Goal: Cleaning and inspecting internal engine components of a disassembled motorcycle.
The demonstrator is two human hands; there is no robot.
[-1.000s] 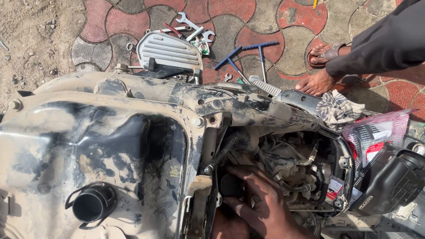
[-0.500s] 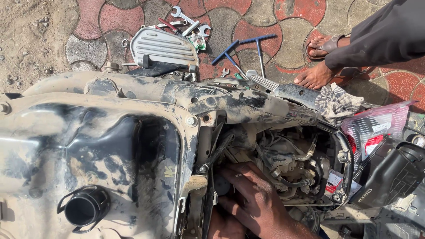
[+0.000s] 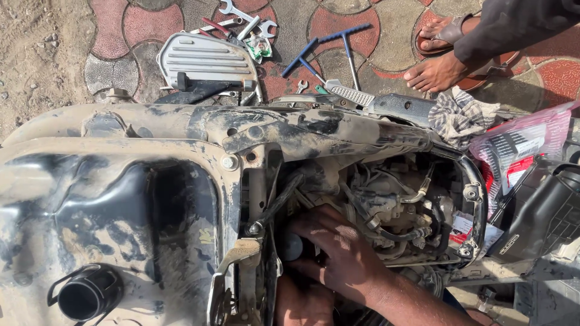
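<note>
I see a clear plastic bag [image 3: 524, 145] with red and white labels at the right, beside a checked rag [image 3: 460, 115]. A small green-and-white packet [image 3: 261, 47] lies among the spanners [image 3: 244, 18] at top. A white-and-red tag [image 3: 463, 226] hangs inside the engine bay.

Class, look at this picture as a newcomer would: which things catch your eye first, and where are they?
First, the mud-caked scooter body fills the left and middle, with a black filler pipe at lower left. Next, two hands reach into the open engine bay at lower centre: the right hand above, the left hand below it. Behind, spanners and a ribbed grey cover lie on the paving.
</note>
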